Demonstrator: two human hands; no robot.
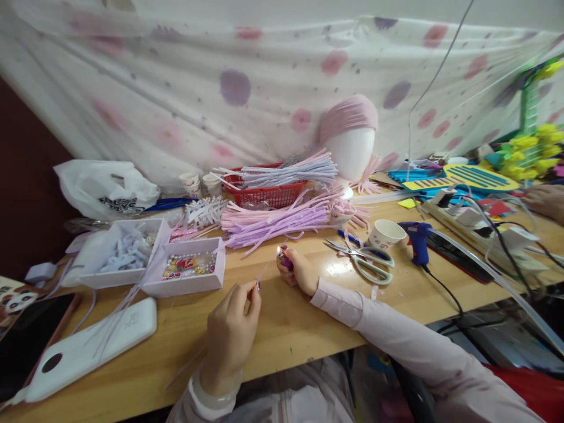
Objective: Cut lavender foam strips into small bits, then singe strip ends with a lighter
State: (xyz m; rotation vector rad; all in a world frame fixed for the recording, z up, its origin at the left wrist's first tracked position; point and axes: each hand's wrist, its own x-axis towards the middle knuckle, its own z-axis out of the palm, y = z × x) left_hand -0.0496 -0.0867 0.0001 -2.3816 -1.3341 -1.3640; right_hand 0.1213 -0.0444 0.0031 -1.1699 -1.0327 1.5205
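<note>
My right hand is closed around a small dark purple lighter, and a small flame shows at its top. Lower and to the left, my left hand pinches a thin pale ribbon between thumb and forefinger. The ribbon's tip points up towards the lighter, a short gap from the flame. Behind both hands lie bundles of pink and purple pipe cleaners. Right of my right hand rest scissors with pale green handles.
White boxes of beads and white pieces stand left, near a white power bank. A red basket, foam head, paper cup, blue glue gun and power strip line the back and right. Another person's hand is far right.
</note>
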